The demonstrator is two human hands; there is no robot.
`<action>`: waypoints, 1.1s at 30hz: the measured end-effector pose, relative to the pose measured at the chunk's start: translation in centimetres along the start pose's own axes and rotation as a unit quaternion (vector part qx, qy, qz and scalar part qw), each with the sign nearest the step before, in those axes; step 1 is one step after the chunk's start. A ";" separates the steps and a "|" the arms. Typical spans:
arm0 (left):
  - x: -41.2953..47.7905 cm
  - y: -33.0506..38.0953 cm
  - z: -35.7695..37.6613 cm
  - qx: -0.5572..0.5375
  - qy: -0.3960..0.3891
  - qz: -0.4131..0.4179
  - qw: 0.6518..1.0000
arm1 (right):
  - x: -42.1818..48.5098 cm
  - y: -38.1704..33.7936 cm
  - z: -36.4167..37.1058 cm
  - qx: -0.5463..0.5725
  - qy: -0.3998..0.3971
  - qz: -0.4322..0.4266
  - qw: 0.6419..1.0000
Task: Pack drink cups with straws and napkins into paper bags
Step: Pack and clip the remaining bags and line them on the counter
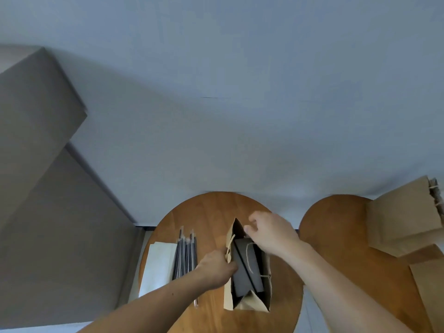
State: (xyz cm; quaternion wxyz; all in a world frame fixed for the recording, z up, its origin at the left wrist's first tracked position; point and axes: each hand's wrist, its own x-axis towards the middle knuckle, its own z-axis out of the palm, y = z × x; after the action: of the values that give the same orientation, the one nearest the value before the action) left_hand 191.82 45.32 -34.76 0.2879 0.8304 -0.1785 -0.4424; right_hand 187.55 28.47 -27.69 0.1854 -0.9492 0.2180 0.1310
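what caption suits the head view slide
A paper bag held open by the left hand and right hand on a round table, straws and napkins beside it.

The round wooden left worktop [206,212] carries, left to right: white napkins [156,267], dark straws [185,255] just beside them, one upright open paper bag [252,301]. The right worktop [336,224] carries overlapping flat paper bags [403,219].

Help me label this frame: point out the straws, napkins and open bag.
straws [186,258], head view, middle of the dark bundle.
napkins [156,267], head view, centre of the white stack.
open bag [249,302], head view, near end wall.
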 end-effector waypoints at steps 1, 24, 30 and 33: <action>0.0 0.1 0.0 -0.007 -0.005 0.001 1.000 | -0.4 1.1 -0.8 0.024 0.039 0.010 0.999; -0.9 1.8 3.3 0.051 -0.129 0.000 0.990 | -4.1 3.7 9.1 0.524 -0.143 0.150 0.826; -0.2 2.8 4.2 0.214 0.033 -0.031 0.976 | -4.1 5.2 9.1 0.363 -0.119 0.058 0.922; -0.2 2.6 3.7 0.239 0.035 -0.013 0.970 | -3.9 6.9 8.7 0.214 -0.017 0.003 0.977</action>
State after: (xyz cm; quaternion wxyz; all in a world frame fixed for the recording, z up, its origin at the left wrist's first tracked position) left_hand 188.50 42.28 -34.60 0.0811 0.8924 -0.2579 -0.3613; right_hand 179.51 27.69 -36.22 0.3872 -0.8846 0.2405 0.0982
